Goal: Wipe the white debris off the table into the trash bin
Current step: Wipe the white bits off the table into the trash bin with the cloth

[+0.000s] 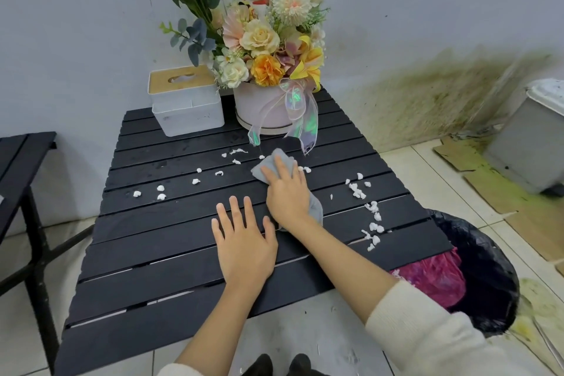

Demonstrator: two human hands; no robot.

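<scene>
Small white debris bits lie scattered over the black slatted table: a loose band at the middle left, and a denser trail near the right edge. My right hand presses flat on a grey cloth in the table's middle, fingers spread over it. Just to its left, my left hand rests palm down on the bare slats, holding nothing. A trash bin with a black liner and pink plastic inside stands on the floor below the table's right front corner.
A white tissue box with a wooden lid and a round flower box with a ribbon stand at the table's back. A black bench is at the left. Cardboard and a grey container lie on the floor at right.
</scene>
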